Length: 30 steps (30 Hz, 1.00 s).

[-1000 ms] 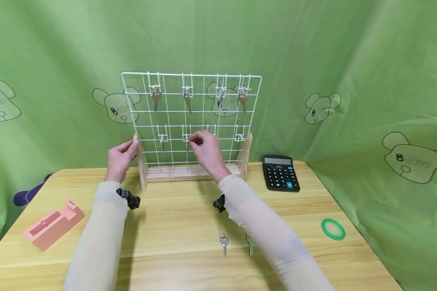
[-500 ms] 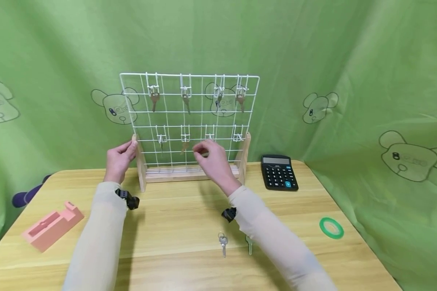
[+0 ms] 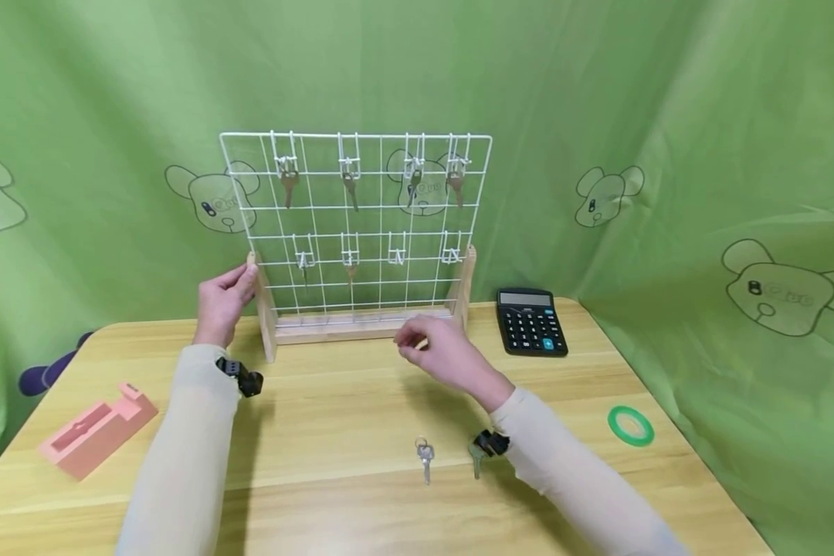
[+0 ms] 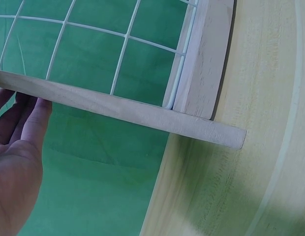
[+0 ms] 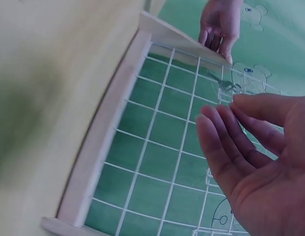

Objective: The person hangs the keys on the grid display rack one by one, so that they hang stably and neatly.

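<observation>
A white wire grid rack [image 3: 381, 182] stands in a wooden base near the table's back. Several keys hang on hooks along its upper row, such as a copper-coloured key [image 3: 289, 188]. In the lower row, two keys hang at the left, one of them a brownish key [image 3: 350, 272]. My left hand [image 3: 222, 303] grips the left wooden post [image 4: 110, 108] near its top. Low in front of the rack's right half is my right hand [image 3: 441, 347], fingers loosely bent with nothing between them. A silver key on a ring [image 3: 425, 455] and a greenish key [image 3: 476, 461] lie on the table.
A black calculator [image 3: 530, 323] lies right of the rack. Farther forward on the right is a green tape roll [image 3: 613, 425]. A pink tape dispenser [image 3: 97, 432] stands at the left. Green curtain [image 3: 542, 93] hangs behind and beside the table.
My right hand has drawn away from the second lower hook, moving down and right, leaving a brownish key hanging there. My left hand stays on the post.
</observation>
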Motion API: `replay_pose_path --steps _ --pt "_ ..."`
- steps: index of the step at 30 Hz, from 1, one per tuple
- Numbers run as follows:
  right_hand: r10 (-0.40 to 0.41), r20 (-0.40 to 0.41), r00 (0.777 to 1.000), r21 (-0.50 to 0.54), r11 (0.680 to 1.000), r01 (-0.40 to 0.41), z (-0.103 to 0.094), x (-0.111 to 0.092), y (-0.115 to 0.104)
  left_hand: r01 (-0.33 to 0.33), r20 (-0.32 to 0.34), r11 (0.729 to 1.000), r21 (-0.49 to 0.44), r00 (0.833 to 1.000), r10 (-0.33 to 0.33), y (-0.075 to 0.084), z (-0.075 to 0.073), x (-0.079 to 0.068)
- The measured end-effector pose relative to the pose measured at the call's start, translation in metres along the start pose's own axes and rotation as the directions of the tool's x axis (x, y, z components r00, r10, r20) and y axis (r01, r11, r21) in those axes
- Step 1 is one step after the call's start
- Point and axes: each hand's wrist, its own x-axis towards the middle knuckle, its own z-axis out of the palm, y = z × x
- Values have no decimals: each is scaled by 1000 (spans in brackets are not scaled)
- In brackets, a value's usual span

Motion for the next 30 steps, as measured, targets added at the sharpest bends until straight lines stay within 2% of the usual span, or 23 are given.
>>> replay_pose_path --steps 5,15,21,30 --pt "3 105 994 9 1000 -4 4 -23 9 11 -2 1000 2 1000 -11 2 0 0" --pt "44 194 980 -11 999 -42 18 -56 30 23 7 1000 18 1000 -23 3 -1 -1" --pt "48 239 970 -18 999 -44 28 -67 37 19 7 1000 17 1000 -19 2 -2 -1" --pt "81 307 948 58 993 -104 41 -73 48 16 14 1000 10 1000 -16 1 -2 0"
